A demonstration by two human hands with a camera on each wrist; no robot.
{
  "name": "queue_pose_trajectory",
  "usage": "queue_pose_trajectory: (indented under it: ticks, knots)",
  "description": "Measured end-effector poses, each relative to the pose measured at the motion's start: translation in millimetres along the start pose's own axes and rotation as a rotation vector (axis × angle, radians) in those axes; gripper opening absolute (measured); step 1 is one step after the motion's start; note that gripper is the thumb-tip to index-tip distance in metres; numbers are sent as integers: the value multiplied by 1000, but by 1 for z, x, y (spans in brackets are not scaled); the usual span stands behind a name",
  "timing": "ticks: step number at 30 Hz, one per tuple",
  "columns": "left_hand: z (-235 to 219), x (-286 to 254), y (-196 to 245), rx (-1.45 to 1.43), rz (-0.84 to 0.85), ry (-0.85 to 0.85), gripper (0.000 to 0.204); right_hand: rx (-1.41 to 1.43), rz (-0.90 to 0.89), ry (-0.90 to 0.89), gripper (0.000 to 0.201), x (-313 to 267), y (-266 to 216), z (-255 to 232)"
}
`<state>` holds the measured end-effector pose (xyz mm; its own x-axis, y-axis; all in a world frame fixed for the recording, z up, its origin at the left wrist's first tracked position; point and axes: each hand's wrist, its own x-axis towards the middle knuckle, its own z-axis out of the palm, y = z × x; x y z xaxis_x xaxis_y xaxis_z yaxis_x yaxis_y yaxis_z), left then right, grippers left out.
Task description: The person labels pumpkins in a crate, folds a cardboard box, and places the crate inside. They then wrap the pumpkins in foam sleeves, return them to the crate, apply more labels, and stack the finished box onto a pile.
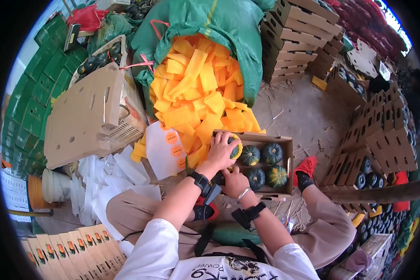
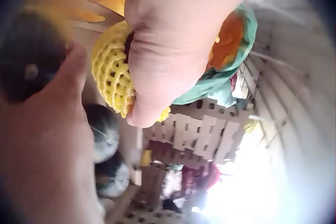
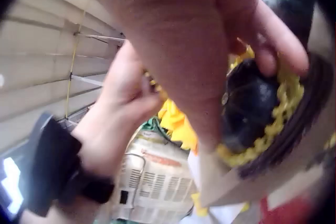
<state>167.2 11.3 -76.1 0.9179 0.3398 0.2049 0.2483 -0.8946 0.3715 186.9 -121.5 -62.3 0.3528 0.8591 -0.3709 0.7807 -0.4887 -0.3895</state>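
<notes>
My left hand (image 1: 220, 153) grips a dark green squash in a yellow foam net (image 1: 238, 148) at the box's back left corner. In the left wrist view, the thumb of that hand (image 2: 163, 61) presses on the yellow net (image 2: 110, 71). My right hand (image 1: 236, 183) is at the front left corner, its fingers curled over another dark squash (image 3: 249, 103) with yellow net around it in the right wrist view. The cardboard box (image 1: 288, 161) also holds several squashes, among them a green one with orange stripes (image 1: 276, 176).
Yellow foam nets (image 1: 196, 88) spill from a green sack (image 1: 219, 18) behind the box. A sticker sheet (image 1: 163, 149) lies left of it. Stacked cartons (image 1: 289, 42) stand at the back right, a crate under cardboard (image 1: 81, 114) at left. A red shoe (image 1: 306, 169) is to the right.
</notes>
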Motion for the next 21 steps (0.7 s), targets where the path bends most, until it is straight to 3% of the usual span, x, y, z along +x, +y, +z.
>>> queue_pose_trajectory:
  ticks: [1,3,7,8,9,10,11,12,13,15,16,18,21]
  knots:
    - [-1,-2,-2,-40,-15,-119,60,15,-11,36,73,-3,-1,5]
    - [-3,-4,3,30,-15,-132,65,21,-48,116,72,-7,0,8]
    - [-13,-4,-2,83,48,-134,72,91,-177,137,40,-13,15,-19]
    - [-31,-2,-3,44,53,-50,71,0,-213,226,23,-3,23,-25]
    - [-34,6,-26,-72,-110,-7,63,-41,-49,174,20,8,27,-37]
    - [-31,13,-52,-190,-275,29,55,32,-90,419,26,20,29,-45]
    - [-20,17,-75,-424,-490,223,45,96,-131,660,32,28,32,-50]
    - [-4,26,-97,-659,-697,435,36,113,-67,582,54,38,25,-51]
    - [23,31,-120,-392,-653,421,32,17,-45,354,68,50,24,-43]
    - [68,34,-158,146,-549,387,23,-99,-28,434,73,53,13,-29]
    - [66,38,-161,95,-529,323,22,-11,-9,371,73,53,15,-29]
    - [61,41,-156,-14,-486,171,20,-51,-57,479,73,54,20,-20]
    - [30,39,-152,-208,-608,68,23,-14,-96,579,65,39,21,-18]
